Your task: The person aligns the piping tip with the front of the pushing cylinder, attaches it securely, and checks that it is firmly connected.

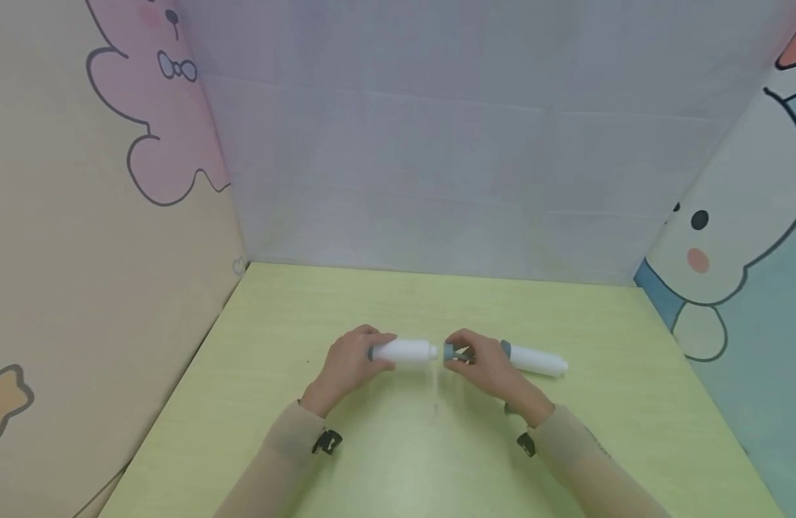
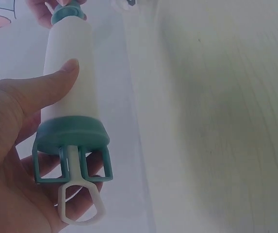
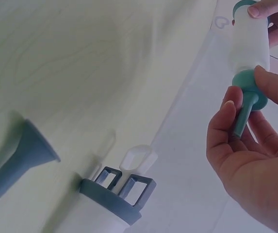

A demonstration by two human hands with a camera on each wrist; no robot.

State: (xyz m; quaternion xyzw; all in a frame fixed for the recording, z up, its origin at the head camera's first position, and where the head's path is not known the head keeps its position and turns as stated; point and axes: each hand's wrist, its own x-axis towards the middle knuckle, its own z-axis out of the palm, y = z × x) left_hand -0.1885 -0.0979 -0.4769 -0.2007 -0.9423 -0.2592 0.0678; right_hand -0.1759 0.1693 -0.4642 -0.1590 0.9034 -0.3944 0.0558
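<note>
My left hand [image 1: 352, 360] holds a large white syringe [image 1: 407, 350] level above the table, its narrow tip toward the right. In the left wrist view, the syringe has a green end cap [image 2: 73, 133] with square finger loops and a white pull ring [image 2: 83, 204]. My left thumb lies along the barrel. Between thumb and fingers, my right hand [image 1: 485, 367] pinches a green nozzle [image 3: 248, 90] with a wide round base and thin tube. The nozzle's base faces the syringe tip; a narrow gap shows between them in the head view.
A second white syringe [image 1: 536, 360] with a blue-green looped cap lies on the table right of my right hand. A flared blue-green nozzle [image 3: 20, 165] lies near it, partly behind my right wrist in the head view. Walls with cartoon prints [image 1: 715, 237] border the yellow table [image 1: 404, 460].
</note>
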